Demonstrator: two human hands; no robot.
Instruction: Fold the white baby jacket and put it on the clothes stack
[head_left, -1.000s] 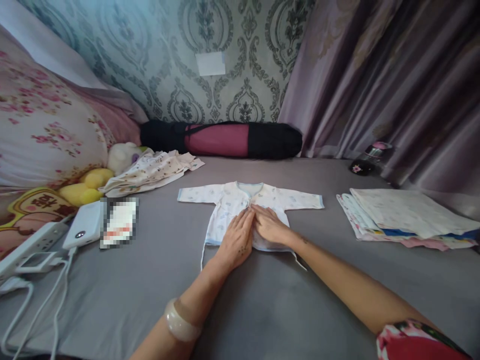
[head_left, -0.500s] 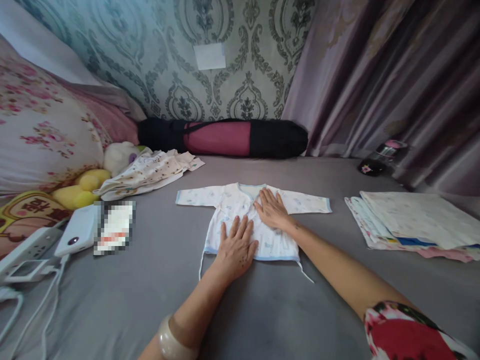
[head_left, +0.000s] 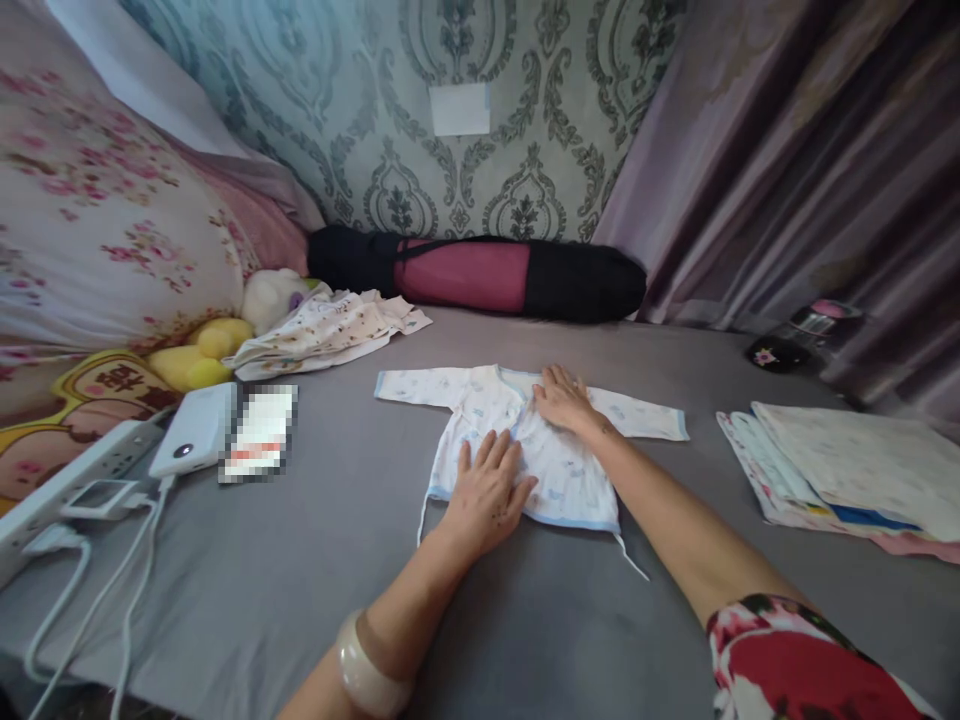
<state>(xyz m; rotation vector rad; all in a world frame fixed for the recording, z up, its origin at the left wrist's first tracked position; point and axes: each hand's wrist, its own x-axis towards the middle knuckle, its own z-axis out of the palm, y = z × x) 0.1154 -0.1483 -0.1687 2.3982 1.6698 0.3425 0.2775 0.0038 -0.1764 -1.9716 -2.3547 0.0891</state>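
A small white baby shirt [head_left: 559,478] with pale blue edging and a faint print lies flat, its sleeves stretched out to both sides. Thin white ties trail from its lower corners. My left hand [head_left: 487,495] rests flat on the lower middle of the shirt, fingers apart. Near the neckline, at the upper right of the chest, my right hand [head_left: 566,400] lies on the fabric with its fingers extended. Neither hand grips the cloth. A pale bangle [head_left: 367,665] circles my left wrist.
Folded cloths [head_left: 847,460] are stacked at the right on the grey sheet [head_left: 315,560]. Behind them stands a dark bottle [head_left: 802,335]. A long black and maroon bag [head_left: 465,275] lies along the wall. At left are a crumpled garment [head_left: 330,335], a power bank [head_left: 195,430] and a power strip [head_left: 82,480] with cables.
The view has shifted, so things sit further right in it. My right hand has slid slightly up the shirt toward the right shoulder. My left hand stays on the lower part.
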